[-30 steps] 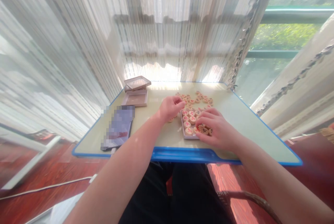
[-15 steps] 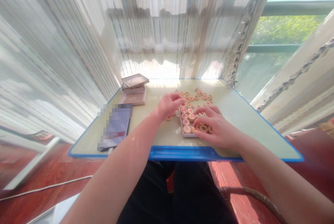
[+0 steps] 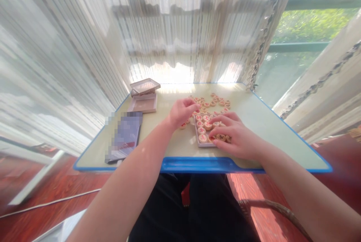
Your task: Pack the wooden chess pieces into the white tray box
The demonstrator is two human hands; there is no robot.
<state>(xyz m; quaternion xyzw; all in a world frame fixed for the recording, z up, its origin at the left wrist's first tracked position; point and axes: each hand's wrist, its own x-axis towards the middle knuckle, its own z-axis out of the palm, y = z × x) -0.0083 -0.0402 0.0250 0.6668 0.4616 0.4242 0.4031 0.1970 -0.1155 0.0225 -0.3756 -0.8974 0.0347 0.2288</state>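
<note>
A small white tray (image 3: 198,142) near the table's front edge holds several round wooden chess pieces with red marks (image 3: 202,124). My right hand (image 3: 235,136) rests over the tray's right part, fingers curled and pressing on a dark-marked piece (image 3: 221,137). My left hand (image 3: 182,111) hovers just left of the tray's far corner, fingers pinched together near loose pieces; what they hold is hidden. More loose pieces (image 3: 216,101) lie scattered beyond the tray.
The pale table with a blue rim (image 3: 197,165) stands against sheer curtains. Two shallow pinkish box halves (image 3: 143,93) sit at the back left. A dark flat object (image 3: 124,138), blurred out, lies at the left. A white cable crosses the red floor.
My left hand has drifted slightly up and right toward the loose pieces. My right hand has stayed on the tray with small finger shifts. The camera has tilted a little.
</note>
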